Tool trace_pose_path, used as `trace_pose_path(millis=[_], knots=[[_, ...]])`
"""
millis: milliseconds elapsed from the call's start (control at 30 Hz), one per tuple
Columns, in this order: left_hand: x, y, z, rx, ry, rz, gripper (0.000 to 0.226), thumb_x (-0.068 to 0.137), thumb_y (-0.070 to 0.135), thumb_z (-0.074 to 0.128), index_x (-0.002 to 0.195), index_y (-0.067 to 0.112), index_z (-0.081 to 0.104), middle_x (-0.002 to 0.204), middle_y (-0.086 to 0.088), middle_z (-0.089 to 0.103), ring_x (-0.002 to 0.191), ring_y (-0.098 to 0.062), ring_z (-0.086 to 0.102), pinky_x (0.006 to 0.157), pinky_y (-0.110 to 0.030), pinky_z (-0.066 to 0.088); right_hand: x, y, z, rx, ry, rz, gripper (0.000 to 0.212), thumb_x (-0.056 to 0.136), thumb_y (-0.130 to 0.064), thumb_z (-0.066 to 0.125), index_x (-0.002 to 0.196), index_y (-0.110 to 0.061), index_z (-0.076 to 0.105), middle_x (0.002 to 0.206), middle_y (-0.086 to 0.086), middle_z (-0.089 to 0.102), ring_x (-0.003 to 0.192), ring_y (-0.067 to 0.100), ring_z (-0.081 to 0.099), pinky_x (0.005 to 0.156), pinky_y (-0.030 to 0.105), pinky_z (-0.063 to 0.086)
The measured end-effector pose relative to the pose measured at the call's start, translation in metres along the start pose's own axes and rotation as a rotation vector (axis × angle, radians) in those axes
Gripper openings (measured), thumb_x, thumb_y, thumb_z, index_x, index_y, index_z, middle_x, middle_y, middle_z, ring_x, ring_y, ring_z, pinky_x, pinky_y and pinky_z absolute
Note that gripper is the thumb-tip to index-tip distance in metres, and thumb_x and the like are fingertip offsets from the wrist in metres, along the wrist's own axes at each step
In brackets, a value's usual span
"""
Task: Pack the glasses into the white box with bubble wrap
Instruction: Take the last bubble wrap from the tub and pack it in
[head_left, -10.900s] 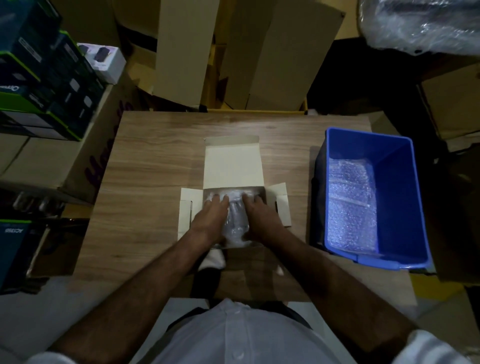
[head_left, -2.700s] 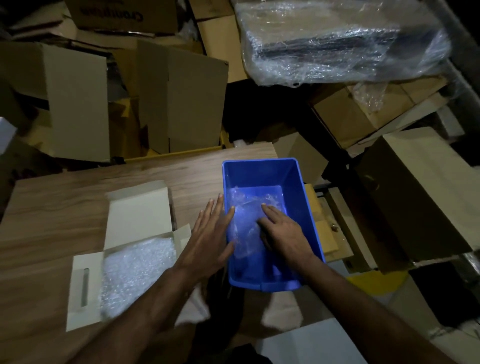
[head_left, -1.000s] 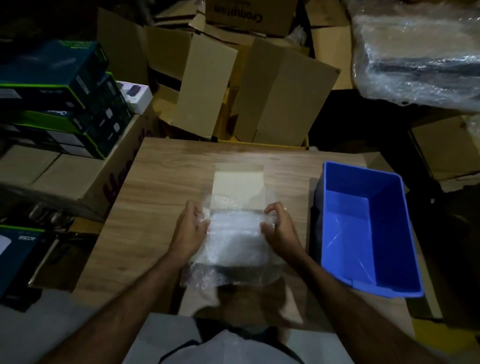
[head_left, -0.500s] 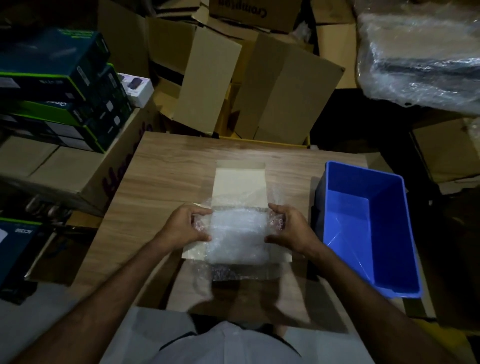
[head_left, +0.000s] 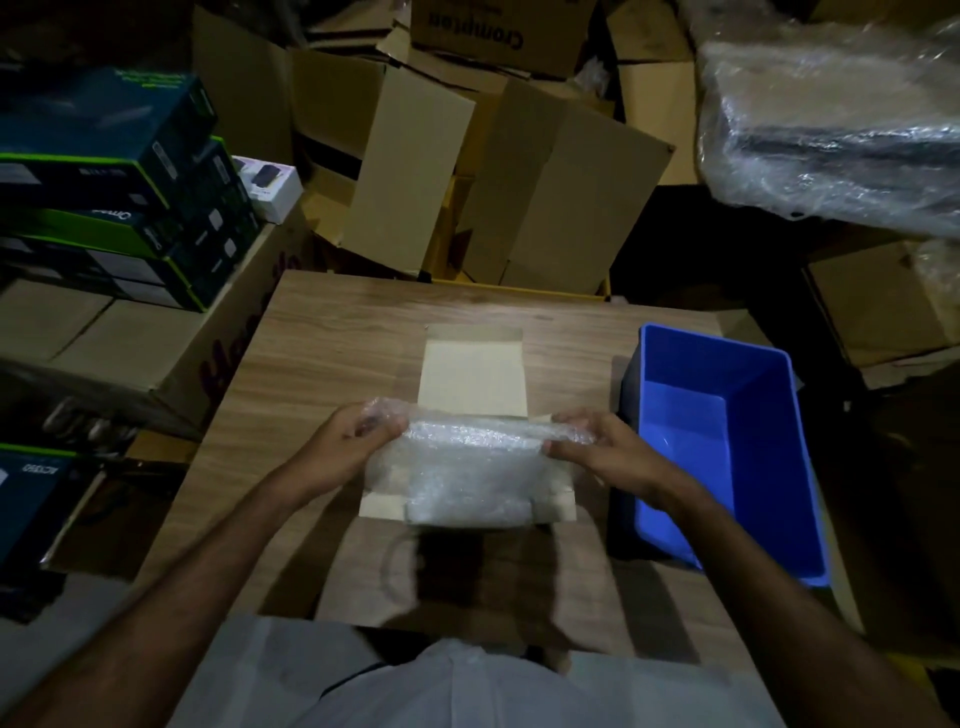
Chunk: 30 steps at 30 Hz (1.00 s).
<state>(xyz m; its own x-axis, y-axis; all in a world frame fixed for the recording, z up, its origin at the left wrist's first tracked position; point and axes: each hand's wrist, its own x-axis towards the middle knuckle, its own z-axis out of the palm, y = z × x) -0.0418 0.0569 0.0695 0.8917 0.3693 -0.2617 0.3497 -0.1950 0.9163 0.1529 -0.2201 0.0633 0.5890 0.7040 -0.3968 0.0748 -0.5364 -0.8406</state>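
Bubble wrap (head_left: 467, 467), pinched at its far corners by left hand (head_left: 343, 447) and right hand (head_left: 602, 452), held over the white box (head_left: 472, 374) mid-tabletop, near its front edge; covering step, apparently; next, lowering inside.

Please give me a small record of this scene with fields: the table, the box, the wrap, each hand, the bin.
surface: wooden table
box: open white cardboard box, lid flap lying back, mid-table
wrap: clear bubble wrap sheet stretched over the box opening
left hand: left hand grips the wrap's left end
right hand: right hand grips the wrap's right end
bin: blue plastic bin right of the box, looks empty
glasses: not visible
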Motion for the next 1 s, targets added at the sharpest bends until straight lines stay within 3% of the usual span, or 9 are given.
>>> trace_pose_path(millis=[100,200,367,500,600,667,733,833,1000], knots=[[0.008,-0.011,0.012,0.031,0.085,-0.030,0.020,0.102,0.021,0.058,0.101,0.004,0.069,0.076,-0.006,0.070,0.065,-0.019,0.065,0.059,-0.032,0.053,0.001,0.002,0.007,0.154,0.010,0.053,0.027,0.097,-0.030,0.066,0.105,-0.006,0.072,0.100,0.015,0.075,0.093,0.029,0.073,0.083,0.041,0.059],[0.023,-0.027,0.021,0.083,0.218,-0.098,0.018,0.102,0.025,0.060,0.091,0.013,0.069,0.071,0.001,0.068,0.061,-0.013,0.062,0.057,-0.028,0.048,0.010,0.008,0.018,0.246,0.173,0.143,0.032,0.094,-0.031,0.070,0.104,0.000,0.071,0.099,0.021,0.075,0.092,0.038,0.073,0.084,0.053,0.061],[0.041,-0.038,0.031,0.282,0.321,-0.153,0.016,0.097,0.031,0.065,0.099,0.016,0.062,0.084,-0.002,0.070,0.074,-0.021,0.067,0.058,-0.029,0.049,0.024,0.019,0.032,0.292,0.293,0.196,0.024,0.093,-0.026,0.071,0.112,-0.013,0.065,0.108,0.014,0.074,0.087,0.027,0.075,0.078,0.052,0.063],[0.043,-0.035,0.038,0.578,0.301,-0.134,0.061,0.086,0.033,0.078,0.134,0.016,0.043,0.115,-0.008,0.062,0.099,-0.026,0.064,0.074,-0.035,0.052,0.034,0.022,0.044,0.027,0.358,0.159,0.061,0.089,-0.029,0.076,0.141,-0.018,0.045,0.127,0.007,0.062,0.104,0.021,0.066,0.089,0.042,0.060],[0.030,-0.032,0.044,0.917,0.395,-0.045,0.079,0.078,0.039,0.084,0.140,0.013,0.043,0.132,-0.015,0.047,0.117,-0.033,0.050,0.091,-0.045,0.049,0.038,0.023,0.051,-0.279,0.360,0.078,0.092,0.085,-0.040,0.078,0.156,-0.020,0.025,0.142,0.012,0.051,0.126,0.027,0.055,0.102,0.042,0.051],[0.019,-0.027,0.049,0.964,0.349,-0.005,0.071,0.077,0.043,0.084,0.134,0.017,0.051,0.138,-0.014,0.042,0.123,-0.032,0.046,0.097,-0.044,0.046,0.033,0.022,0.054,-0.534,0.375,0.024,0.099,0.082,-0.048,0.079,0.158,-0.021,0.022,0.150,0.013,0.038,0.133,0.029,0.045,0.104,0.042,0.047],[0.014,-0.027,0.055,0.911,0.190,-0.039,0.069,0.081,0.047,0.080,0.139,0.021,0.052,0.149,-0.011,0.033,0.133,-0.031,0.040,0.105,-0.043,0.043,0.026,0.024,0.060,-0.738,0.441,-0.104,0.089,0.082,-0.049,0.077,0.154,-0.023,0.032,0.153,0.015,0.035,0.137,0.031,0.041,0.106,0.045,0.046],[0.014,-0.026,0.067,0.867,-0.035,-0.143,0.083,0.088,0.048,0.072,0.156,0.023,0.031,0.164,-0.012,0.012,0.147,-0.033,0.026,0.115,-0.044,0.035,0.019,0.031,0.079,-0.848,0.354,-0.226,0.071,0.087,-0.045,0.071,0.149,-0.025,0.042,0.155,0.013,0.038,0.137,0.029,0.043,0.107,0.043,0.044],[0.025,-0.031,0.088,0.894,-0.117,-0.247,0.103,0.092,0.035,0.072,0.162,0.024,-0.002,0.168,-0.014,-0.012,0.154,-0.040,0.005,0.120,-0.046,0.026,0.031,0.035,0.103,-0.758,0.105,-0.033,0.100,0.088,-0.035,0.075,0.162,-0.024,0.007,0.169,0.014,0.009,0.150,0.036,0.025,0.111,0.044,0.042]])
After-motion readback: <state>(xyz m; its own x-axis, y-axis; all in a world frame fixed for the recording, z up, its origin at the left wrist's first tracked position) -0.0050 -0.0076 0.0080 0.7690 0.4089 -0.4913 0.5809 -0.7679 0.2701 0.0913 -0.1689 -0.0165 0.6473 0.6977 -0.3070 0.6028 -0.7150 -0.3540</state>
